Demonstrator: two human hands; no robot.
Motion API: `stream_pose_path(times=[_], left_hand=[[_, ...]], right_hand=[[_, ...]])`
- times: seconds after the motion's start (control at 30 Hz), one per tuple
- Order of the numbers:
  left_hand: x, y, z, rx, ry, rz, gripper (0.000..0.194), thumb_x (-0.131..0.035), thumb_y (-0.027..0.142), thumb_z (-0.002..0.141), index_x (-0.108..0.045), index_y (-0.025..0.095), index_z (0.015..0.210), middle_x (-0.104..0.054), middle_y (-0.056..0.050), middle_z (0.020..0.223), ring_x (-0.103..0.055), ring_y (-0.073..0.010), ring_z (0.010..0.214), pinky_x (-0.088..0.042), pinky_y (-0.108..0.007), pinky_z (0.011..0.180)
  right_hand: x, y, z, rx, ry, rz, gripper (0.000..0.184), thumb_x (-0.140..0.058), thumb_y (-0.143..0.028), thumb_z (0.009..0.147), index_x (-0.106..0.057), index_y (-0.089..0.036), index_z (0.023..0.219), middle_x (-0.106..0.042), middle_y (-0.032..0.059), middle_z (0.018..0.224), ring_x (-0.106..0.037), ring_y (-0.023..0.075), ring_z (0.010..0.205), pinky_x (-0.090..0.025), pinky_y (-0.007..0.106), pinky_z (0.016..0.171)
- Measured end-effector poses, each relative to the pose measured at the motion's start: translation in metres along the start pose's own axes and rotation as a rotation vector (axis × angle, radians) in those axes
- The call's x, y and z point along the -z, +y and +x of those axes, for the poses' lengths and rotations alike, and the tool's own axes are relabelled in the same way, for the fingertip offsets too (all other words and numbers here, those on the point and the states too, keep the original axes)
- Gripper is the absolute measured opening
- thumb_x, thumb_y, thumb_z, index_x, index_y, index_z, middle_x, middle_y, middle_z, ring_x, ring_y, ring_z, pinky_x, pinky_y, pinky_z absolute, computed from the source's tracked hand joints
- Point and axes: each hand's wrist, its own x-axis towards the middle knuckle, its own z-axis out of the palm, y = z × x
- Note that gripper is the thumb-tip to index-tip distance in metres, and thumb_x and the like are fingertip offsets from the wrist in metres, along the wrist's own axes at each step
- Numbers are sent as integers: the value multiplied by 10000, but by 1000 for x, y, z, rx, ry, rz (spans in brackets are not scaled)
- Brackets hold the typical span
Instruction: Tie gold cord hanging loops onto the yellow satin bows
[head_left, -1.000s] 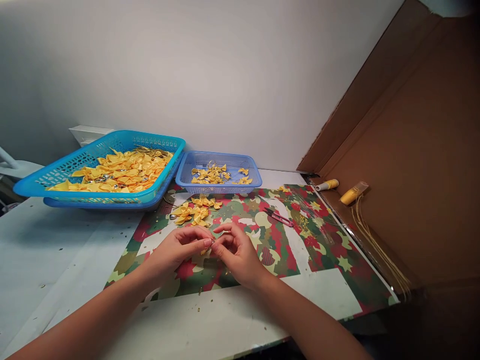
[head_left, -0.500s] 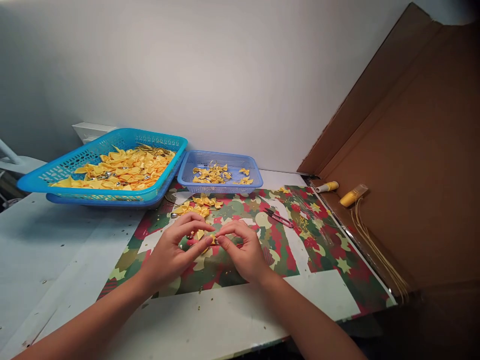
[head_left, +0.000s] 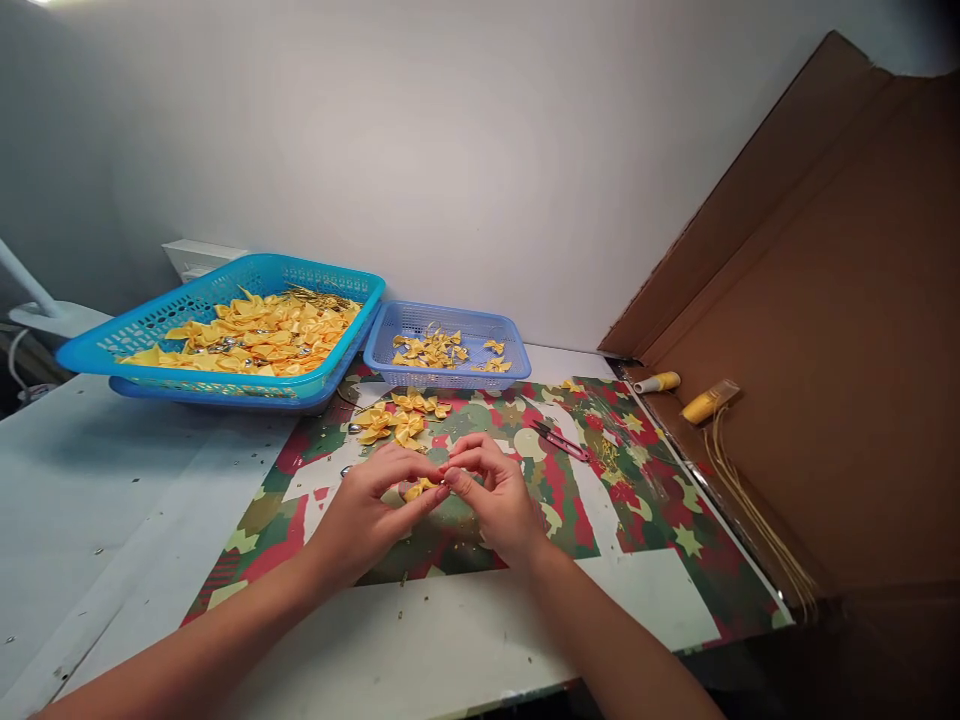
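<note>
Since the earlier frames: your view has swung slightly, so the baskets sit farther right, and your fingertips have come together where a small gap showed half a second ago.
Lamp: a white stand (head_left: 56, 312) at the far left edge.
Table: a pale top (head_left: 67, 500), flecked with small dark and gold scraps, against a plain whitish wall (head_left: 480, 190).
Big basket: a turquoise one (head_left: 97, 352), heaped with yellow flowers and gold stems, stacked on a blue basket (head_left: 217, 396).
Your left hand (head_left: 367, 505): thumb and forefinger curved into a loop; you cannot tell what lies between their tips.
Loose flowers: a yellow cluster (head_left: 405, 425) just beyond your hands.
Flower in work: a yellow flower (head_left: 418, 489), partly hidden, within the left hand's loop.
Small basket: a periwinkle one (head_left: 450, 379), with fewer flowers.
Your right hand (head_left: 499, 500): fingertips meeting the left's; what they pinch is hidden.
Sheet: star-and-heart camouflage print (head_left: 570, 500), patched white.
Snips: a reddish pair (head_left: 561, 441), beside gold thread scraps (head_left: 611, 458).
Right edge: a spool (head_left: 657, 382), a yellow tube (head_left: 706, 403), gold cords (head_left: 757, 530), and a cardboard wall (head_left: 825, 300) closing that side.
</note>
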Motion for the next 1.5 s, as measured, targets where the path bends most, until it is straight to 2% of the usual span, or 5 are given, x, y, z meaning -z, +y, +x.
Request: stream_pose_path(times=[0.4, 0.73, 1.1, 1.33, 1.5], left_hand=[[2, -10, 4, 160, -179, 90, 224, -673, 428, 784, -721, 228, 693, -669, -28, 673, -571, -197, 648, -391, -260, 548], [5, -17, 3, 57, -256, 319, 31, -581, 234, 702, -578, 223, 731, -610, -19, 749, -519, -208, 701, -363, -285, 610], [10, -25, 6, 11, -174, 582, 169, -546, 362, 826, -562, 224, 730, -623, -66, 819, -556, -263, 789, -378, -343, 674], [7, -20, 5, 131, -139, 350, 257, -515, 413, 870, -569, 216, 713, -630, -24, 713, -562, -207, 690, -403, -300, 614], [4, -9, 3, 284, -157, 0, 284, -606, 486, 833, -657, 207, 811, -648, 4, 696, -523, -144, 586, -413, -233, 506]], right_hand=[[34, -45, 11, 205, 138, 198, 322, -717, -572, 794, -625, -271, 729, -552, 16, 781, -564, 193, 795, -503, 379, 785], [66, -92, 13, 395, 229, 211, 263, -727, -479, 819, -580, -297, 698, -312, -42, 606, -380, 148, 552, -459, 342, 630], [55, -74, 10, 321, 34, 104, 236, -601, -352, 883, -585, -240, 676, -471, -9, 614, -468, 161, 623, -391, 311, 631], [37, -31, 6, 140, -180, -189, 282, -523, -306, 902, -461, -216, 641, -465, -7, 690, -442, 163, 709, -377, 317, 705], [21, -9, 1, 47, -244, -373, 208, -569, -273, 859, -551, -199, 666, -530, 67, 1125, -484, 216, 1079, -376, 387, 962]])
